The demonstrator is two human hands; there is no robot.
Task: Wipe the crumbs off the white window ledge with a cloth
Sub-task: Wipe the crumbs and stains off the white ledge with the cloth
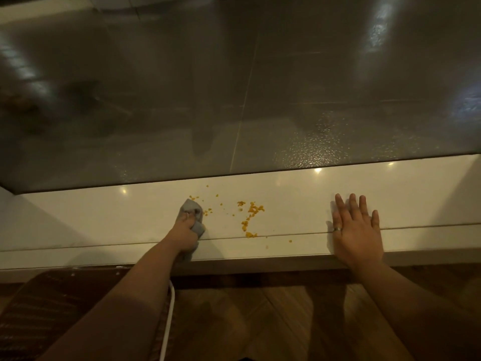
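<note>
Left hand (187, 228): a bunched grey cloth (192, 210) is gripped and pressed on the white window ledge (104, 217). Right hand (355, 230): laid flat, fingers spread, well apart. Orange crumbs (253, 209) are scattered just beside the cloth (wiping barely begun); a rightward sweep is called for next.

The light is dim and warm, with a yellowish cast over everything. Small round bright spots glint on my glossy white window ledge (130, 217) near its far edge. The dark window glass (234, 87) carries pale, smeared reflections at both sides and a sparkling textured glare low on the right. My right hand (356, 230) throws a faint shadow leftward. The ledge bows toward the frame's edges, and the wooden floor (260, 321) is murky.
</note>
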